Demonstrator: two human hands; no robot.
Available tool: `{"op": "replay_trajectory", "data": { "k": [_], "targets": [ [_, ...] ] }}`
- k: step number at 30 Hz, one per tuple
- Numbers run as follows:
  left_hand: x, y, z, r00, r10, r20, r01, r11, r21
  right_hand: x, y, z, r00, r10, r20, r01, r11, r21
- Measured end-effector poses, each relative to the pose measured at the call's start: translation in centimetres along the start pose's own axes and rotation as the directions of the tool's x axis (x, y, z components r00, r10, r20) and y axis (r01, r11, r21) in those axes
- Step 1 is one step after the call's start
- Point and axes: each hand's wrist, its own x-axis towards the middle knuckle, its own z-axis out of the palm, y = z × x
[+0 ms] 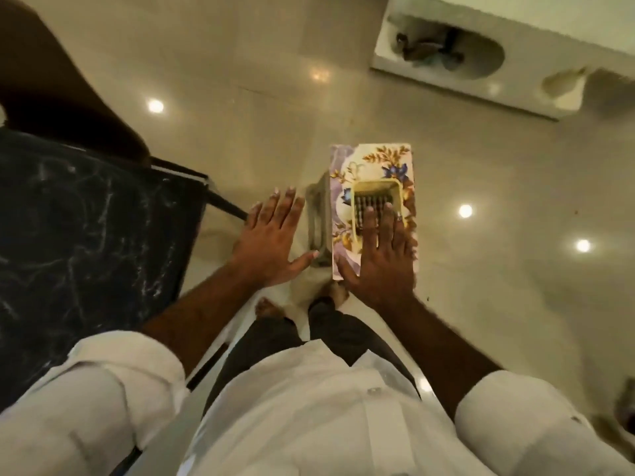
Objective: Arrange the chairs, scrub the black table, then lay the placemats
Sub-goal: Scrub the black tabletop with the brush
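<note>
Down near the bottom is a white shirt (309, 407) w/ rolled sleeves, then dark trousers (261, 341) & a bare foot (269, 307) on the shiny floor (275, 97).

A bit farther out, both arms reach forward. The left hand (271, 240) is spread flat w/ straight fingers. It grips nothing & is just beside the corner of the black table (86, 218); can't tell if it touches it.

The right hand (381, 266) lies flat w/ straight fingers too, not curled round anything. It rests on a cream plastic thing (374, 190) w/ dark rows inside. That thing sits on top of the flowery placemats (395, 159), right of the left hand. Can't tell how many mats there are. Sth grey & blurry shows just left of the mats, under them.

The black table, w/ white marble lines, fills the left side.

Farther on the left is a brown chair (51, 80), its back past the table's far edge.

Far right, a white box (515, 53) w/ round-ended holes stands on the floor, well apart from the mats. Dark stuff lies in one hole.
</note>
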Motion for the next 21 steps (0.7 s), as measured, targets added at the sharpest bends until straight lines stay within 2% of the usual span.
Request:
{"op": "replay_trajectory", "data": {
  "k": [3,6,12,15,19,21],
  "targets": [
    [6.5,3.0,1.2,0.984,0.134,0.114,-0.136,0.991,0.016,1.8,3.7,3.2,0.991,0.13,0.023,-0.131,0.99,0.047],
    [11.8,5.0,3.4,0.958,0.242,0.156,-0.251,0.967,0.046,3.6,6.4,6.1,0.97,0.23,0.084,-0.234,0.971,0.049],
    [21.1,7.0,10.2,0.86,0.41,0.304,-0.458,0.883,0.104,6.7,10.1,12.9,0.901,0.357,0.248,-0.397,0.907,0.139],
    [24.2,8.0,13.2,0.842,0.408,0.353,-0.485,0.858,0.166,8.0,10.1,15.0,0.871,0.354,0.342,-0.447,0.86,0.248],
    [27.8,9.7,15.5,0.858,0.359,0.368,-0.456,0.862,0.221,9.3,10.3,18.7,0.874,0.382,0.3,-0.477,0.789,0.387],
    [29.4,10.0,16.1,0.862,0.335,0.382,-0.442,0.865,0.238,10.0,10.4,19.9,0.85,0.397,0.347,-0.516,0.76,0.395]
  ]
}}
